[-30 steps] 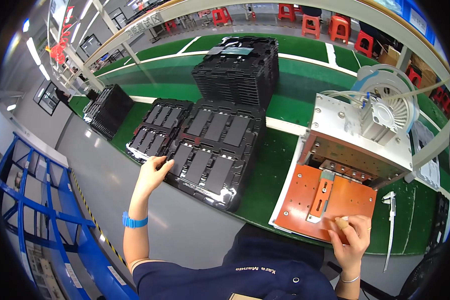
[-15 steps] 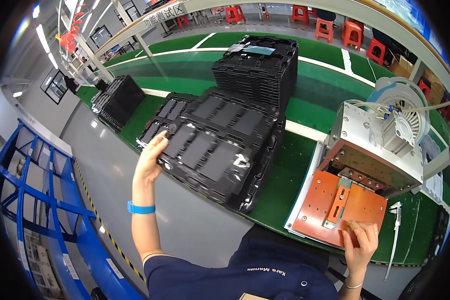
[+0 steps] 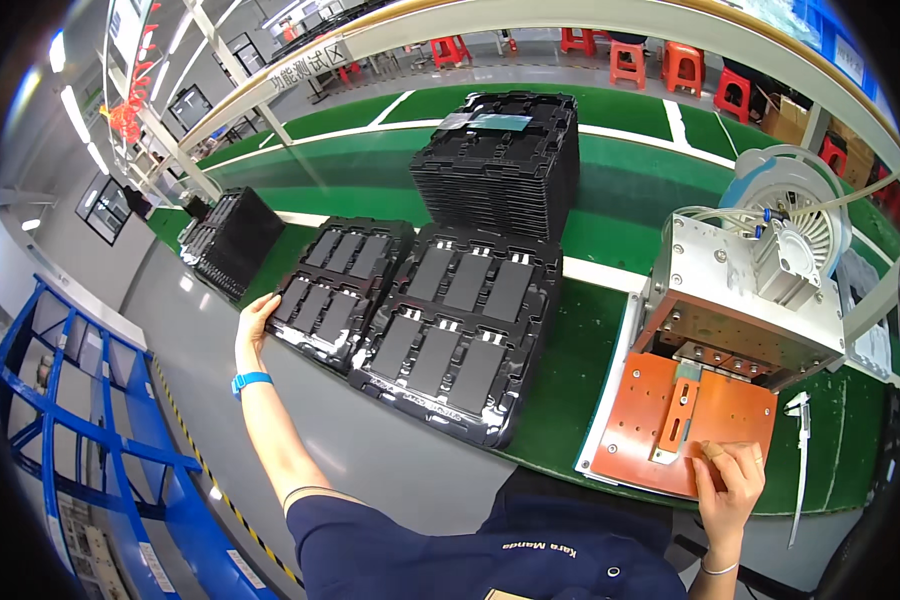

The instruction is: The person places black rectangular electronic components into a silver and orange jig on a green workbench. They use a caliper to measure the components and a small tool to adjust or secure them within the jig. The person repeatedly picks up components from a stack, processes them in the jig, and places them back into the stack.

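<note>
My left hand point(image 3: 256, 320) reaches out to the left, its fingers closed on the near left corner of a black plastic tray point(image 3: 344, 350). Flat dark grey rectangular pieces point(image 3: 344, 254) lie in this tray's pockets. Beside it on the right sits another black tray point(image 3: 440, 408), whose grey pieces point(image 3: 467, 281) show silvery tabs at one end. My right hand point(image 3: 732, 478) rests at the front of an orange plate point(image 3: 630, 425), thumb and fingers curled in a pinch. Whatever may be between them is too small to make out. A slotted orange bar point(image 3: 679, 412) lies left of that hand.
A tall stack of black trays point(image 3: 500, 185) stands behind, another stack point(image 3: 235, 240) at the far left. The metal press fixture point(image 3: 735, 300) rises behind the orange plate. A caliper point(image 3: 801, 450) lies to its right on the green bench point(image 3: 580, 340). Blue racking point(image 3: 100, 440) stands left.
My left hand has moved left and toward me with a black tray, which now lies on the left. The right-hand tray with silvery tabs is uncovered. My right hand has barely moved.
</note>
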Action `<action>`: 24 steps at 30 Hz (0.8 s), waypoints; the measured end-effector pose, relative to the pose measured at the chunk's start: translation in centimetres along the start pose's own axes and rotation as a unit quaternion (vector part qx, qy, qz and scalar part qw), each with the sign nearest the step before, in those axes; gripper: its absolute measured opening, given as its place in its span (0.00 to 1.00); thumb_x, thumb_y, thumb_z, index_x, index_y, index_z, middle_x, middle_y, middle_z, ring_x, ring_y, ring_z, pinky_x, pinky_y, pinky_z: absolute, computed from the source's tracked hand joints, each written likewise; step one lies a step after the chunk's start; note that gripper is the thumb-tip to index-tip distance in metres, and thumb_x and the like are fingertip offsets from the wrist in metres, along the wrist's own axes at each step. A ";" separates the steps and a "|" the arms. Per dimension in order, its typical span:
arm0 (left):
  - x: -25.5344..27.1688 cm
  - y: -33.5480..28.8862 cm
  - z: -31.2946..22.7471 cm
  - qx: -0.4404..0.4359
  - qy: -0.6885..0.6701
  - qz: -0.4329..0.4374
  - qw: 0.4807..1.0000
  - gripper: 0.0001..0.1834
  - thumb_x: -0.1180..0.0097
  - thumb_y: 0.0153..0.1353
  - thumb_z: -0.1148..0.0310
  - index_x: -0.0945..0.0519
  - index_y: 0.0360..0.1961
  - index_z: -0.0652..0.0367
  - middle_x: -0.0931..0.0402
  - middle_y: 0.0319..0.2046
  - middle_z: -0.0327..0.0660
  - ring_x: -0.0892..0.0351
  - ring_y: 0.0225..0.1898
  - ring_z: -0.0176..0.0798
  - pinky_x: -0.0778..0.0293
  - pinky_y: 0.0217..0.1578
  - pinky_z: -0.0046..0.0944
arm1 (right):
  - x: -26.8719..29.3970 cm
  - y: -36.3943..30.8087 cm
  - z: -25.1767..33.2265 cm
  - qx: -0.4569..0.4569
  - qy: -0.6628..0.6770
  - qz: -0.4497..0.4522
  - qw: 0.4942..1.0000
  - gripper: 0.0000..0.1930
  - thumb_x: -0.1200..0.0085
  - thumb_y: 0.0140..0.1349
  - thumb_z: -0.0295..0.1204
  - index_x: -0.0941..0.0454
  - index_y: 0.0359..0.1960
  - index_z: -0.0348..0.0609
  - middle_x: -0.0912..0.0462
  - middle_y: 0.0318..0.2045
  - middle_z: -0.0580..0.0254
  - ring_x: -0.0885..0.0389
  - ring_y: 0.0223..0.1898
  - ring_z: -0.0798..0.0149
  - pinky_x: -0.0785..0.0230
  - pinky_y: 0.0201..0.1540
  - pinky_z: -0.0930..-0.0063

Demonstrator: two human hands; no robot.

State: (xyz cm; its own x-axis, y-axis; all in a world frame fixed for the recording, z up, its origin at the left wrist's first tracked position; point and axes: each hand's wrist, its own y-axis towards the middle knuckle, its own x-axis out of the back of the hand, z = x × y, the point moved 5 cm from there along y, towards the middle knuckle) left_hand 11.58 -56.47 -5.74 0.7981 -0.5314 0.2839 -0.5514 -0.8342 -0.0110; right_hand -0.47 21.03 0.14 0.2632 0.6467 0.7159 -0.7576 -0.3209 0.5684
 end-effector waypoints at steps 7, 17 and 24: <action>-2.2 0.7 1.6 -0.104 0.194 -0.089 0.971 0.22 0.40 0.60 0.56 0.18 0.48 0.63 0.16 0.41 0.44 0.20 0.43 0.33 0.27 0.47 0.32 | 0.0 0.0 0.1 0.008 -0.010 0.004 1.000 0.13 0.33 0.41 0.23 0.18 0.31 0.42 0.23 0.28 0.62 0.26 0.31 0.59 0.36 0.34 0.68; -10.3 -6.9 -10.5 -0.358 0.397 -0.218 0.816 0.25 0.44 0.62 0.52 0.22 0.54 0.57 0.23 0.48 0.49 0.26 0.52 0.52 0.31 0.54 0.45 | 1.4 6.5 4.3 0.158 0.057 0.088 0.982 0.17 0.31 0.42 0.33 0.17 0.35 0.42 0.19 0.28 0.63 0.24 0.29 0.62 0.33 0.31 0.71; -26.6 -16.8 -16.7 -0.332 0.494 0.068 0.801 0.25 0.38 0.54 0.48 0.17 0.33 0.63 0.22 0.34 0.48 0.19 0.37 0.50 0.24 0.40 0.45 | -15.1 16.7 13.7 0.461 -0.130 0.147 0.865 0.06 0.49 0.54 0.28 0.26 0.34 0.44 0.25 0.31 0.67 0.25 0.42 0.65 0.33 0.41 0.72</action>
State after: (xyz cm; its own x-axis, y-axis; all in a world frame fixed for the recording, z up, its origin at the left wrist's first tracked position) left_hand -4.39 -25.84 2.91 0.3195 0.0390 0.9468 -0.8864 -0.3409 0.3132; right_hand -8.92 -3.59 4.37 0.3560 0.3048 0.8834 -0.0469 -0.9383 0.3426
